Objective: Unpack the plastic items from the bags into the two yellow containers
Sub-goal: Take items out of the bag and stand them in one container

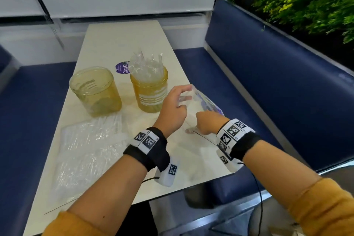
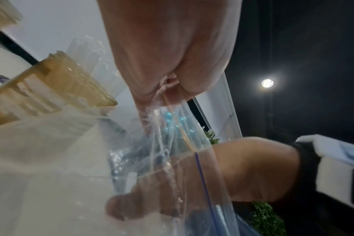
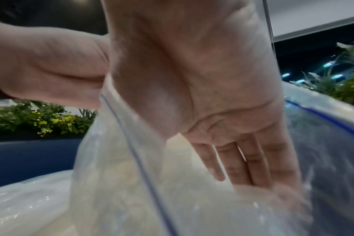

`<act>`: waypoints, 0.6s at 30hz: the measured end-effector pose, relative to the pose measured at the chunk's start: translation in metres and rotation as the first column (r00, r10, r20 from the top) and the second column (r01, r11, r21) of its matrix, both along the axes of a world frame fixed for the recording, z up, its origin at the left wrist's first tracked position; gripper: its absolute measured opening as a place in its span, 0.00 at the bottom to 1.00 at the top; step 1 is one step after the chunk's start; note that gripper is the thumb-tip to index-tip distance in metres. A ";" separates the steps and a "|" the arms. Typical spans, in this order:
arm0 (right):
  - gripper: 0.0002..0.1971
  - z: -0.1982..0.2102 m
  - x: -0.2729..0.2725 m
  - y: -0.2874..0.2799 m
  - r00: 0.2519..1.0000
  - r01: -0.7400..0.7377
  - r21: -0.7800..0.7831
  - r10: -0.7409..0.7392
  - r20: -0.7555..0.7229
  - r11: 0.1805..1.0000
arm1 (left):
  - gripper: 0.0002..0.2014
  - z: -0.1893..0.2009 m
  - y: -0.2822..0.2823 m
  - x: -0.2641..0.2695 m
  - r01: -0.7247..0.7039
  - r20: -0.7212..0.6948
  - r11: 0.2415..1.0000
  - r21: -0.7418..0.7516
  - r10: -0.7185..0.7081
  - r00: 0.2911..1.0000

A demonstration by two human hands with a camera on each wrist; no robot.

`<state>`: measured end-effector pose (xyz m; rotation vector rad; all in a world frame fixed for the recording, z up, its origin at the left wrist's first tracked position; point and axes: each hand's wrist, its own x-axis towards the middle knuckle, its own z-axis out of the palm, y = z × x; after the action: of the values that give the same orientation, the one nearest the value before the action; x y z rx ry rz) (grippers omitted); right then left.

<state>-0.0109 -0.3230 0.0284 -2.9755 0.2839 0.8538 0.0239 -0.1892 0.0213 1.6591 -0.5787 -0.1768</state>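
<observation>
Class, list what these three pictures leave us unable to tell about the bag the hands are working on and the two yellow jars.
- Bag contents: head view, hidden by both hands and glare; wrist views blurred.
- Right hand fingertips: right wrist view, smeared behind the plastic.
- Left hand fingers: left wrist view, hidden behind the palm.
- Left jar contents: head view, murky through the tinted wall.
- Right jar item count: too tangled.

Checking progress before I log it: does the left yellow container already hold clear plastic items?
No, the left yellow container looks empty, while the right yellow container holds a bundle of clear plastic items.

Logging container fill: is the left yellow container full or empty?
Nearly empty: the left yellow container shows only something low at its bottom, while the right container brims with clear plastic items.
</observation>
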 end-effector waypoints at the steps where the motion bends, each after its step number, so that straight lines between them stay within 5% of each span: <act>1: 0.38 -0.004 -0.001 -0.001 1.000 0.016 0.016 -0.016 -0.011 1.000 | 0.32 -0.001 0.001 -0.001 -0.001 0.016 1.000 0.011 0.001 1.000; 13: 0.20 -0.001 0.006 -0.003 0.979 0.204 0.233 -0.204 -0.025 0.951 | 0.32 -0.005 0.010 -0.010 -0.004 0.046 1.000 0.030 0.002 0.999; 18: 0.17 0.037 0.004 0.008 1.000 0.005 0.042 -0.006 0.012 0.999 | 0.38 -0.010 0.014 -0.011 0.046 0.166 0.984 0.172 -0.075 0.983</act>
<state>-0.0068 -0.3151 0.0657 -2.9386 0.2700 0.8300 0.0124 -0.1750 0.0118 1.8325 -0.7633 -0.1303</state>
